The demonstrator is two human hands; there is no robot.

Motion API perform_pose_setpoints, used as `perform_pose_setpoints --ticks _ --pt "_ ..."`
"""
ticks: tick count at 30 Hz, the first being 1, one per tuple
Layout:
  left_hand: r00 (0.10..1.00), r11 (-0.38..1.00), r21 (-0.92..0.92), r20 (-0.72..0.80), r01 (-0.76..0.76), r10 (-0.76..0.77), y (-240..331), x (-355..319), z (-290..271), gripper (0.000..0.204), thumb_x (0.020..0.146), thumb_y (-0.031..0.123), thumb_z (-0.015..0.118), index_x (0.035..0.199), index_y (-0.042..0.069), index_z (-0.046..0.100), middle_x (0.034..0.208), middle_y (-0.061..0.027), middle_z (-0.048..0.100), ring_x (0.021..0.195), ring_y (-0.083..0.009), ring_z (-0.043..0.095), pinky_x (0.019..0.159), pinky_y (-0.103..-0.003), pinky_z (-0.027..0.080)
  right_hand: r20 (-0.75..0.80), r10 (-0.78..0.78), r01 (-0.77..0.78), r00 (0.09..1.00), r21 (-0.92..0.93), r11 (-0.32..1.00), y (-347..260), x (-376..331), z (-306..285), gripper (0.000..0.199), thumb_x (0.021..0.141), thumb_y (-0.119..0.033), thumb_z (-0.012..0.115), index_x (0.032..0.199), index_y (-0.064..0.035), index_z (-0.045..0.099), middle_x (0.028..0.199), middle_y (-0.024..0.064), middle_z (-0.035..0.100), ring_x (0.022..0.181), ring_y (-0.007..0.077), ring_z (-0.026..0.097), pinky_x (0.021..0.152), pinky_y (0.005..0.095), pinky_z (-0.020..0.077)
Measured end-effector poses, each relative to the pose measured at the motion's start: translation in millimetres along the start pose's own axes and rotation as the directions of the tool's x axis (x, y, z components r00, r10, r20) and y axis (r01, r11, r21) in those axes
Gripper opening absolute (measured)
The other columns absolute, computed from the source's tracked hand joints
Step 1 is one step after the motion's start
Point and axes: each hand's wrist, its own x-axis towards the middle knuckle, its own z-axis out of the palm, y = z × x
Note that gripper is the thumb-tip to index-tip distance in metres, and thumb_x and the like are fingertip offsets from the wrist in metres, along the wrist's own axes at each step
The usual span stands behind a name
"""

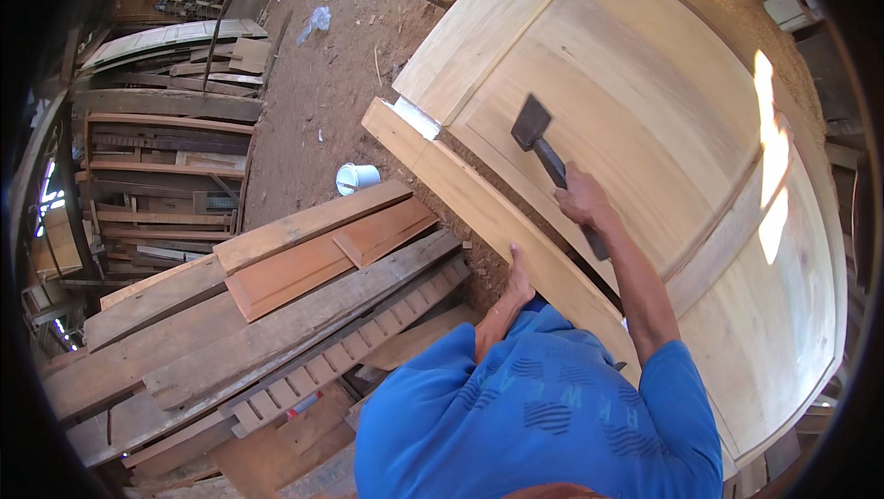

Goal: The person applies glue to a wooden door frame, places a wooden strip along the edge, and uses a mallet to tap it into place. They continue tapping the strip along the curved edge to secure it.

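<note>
A large pale wooden door [663,131] lies flat, filling the right half of the view, its panels framed by wide rails. Left of it, a heap of rough planks [276,315] rests on the dirt floor [313,94], with a stack of wooden frames [166,168] farther left. The person, in a blue shirt [534,416], leans over the door's near edge. The right arm stretches forward and up across the panel; the right hand [582,200] is wrapped tight around the handle of a dark hatchet [543,145]. Its long axis runs diagonally, the blade pointing up and left, resting on the panel. The left hand [518,283] presses against the door's outer rail, fingers together. A small white cup [357,177] lies on the dirt.
</note>
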Motion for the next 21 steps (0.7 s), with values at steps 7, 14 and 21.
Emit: perform_pose_setpoints --ticks 7,14,21 --pt "0.998 0.999 0.030 0.057 0.023 -0.024 -4 16 -12 0.081 0.091 0.070 0.027 0.142 0.007 0.033 0.141 -0.0163 0.043 0.130 -0.0333 0.042 0.109 -0.046 0.036 -0.115 0.059 -0.019 0.992 0.323 0.946 91 -178 5 0.063 0.079 -0.036 0.069 0.120 0.0074 0.049 0.104 0.0283 0.059 0.099 0.0385 0.059 0.084 0.0465 0.0451" --pt "0.992 0.998 0.002 0.105 0.064 -0.064 12 8 8 0.081 0.091 0.069 0.031 0.141 0.004 0.034 0.142 -0.0160 0.042 0.127 -0.0326 0.045 0.106 -0.048 0.039 -0.447 0.407 -0.186 0.797 0.460 0.868 187 -276 48 0.030 0.074 -0.017 0.067 0.092 0.0034 0.055 0.065 0.0089 0.052 0.057 0.0203 0.055 0.054 0.0374 0.0451" --pt "0.982 0.989 0.063 0.125 0.134 -0.141 31 -5 20 0.077 0.094 0.066 0.028 0.144 0.007 0.030 0.146 -0.0136 0.037 0.134 -0.0316 0.036 0.112 -0.046 0.030 -0.523 0.311 -0.231 0.794 0.213 0.949 160 -275 44 0.024 0.071 -0.016 0.064 0.081 0.0028 0.053 0.062 0.0125 0.050 0.060 0.0238 0.056 0.057 0.0387 0.0450"
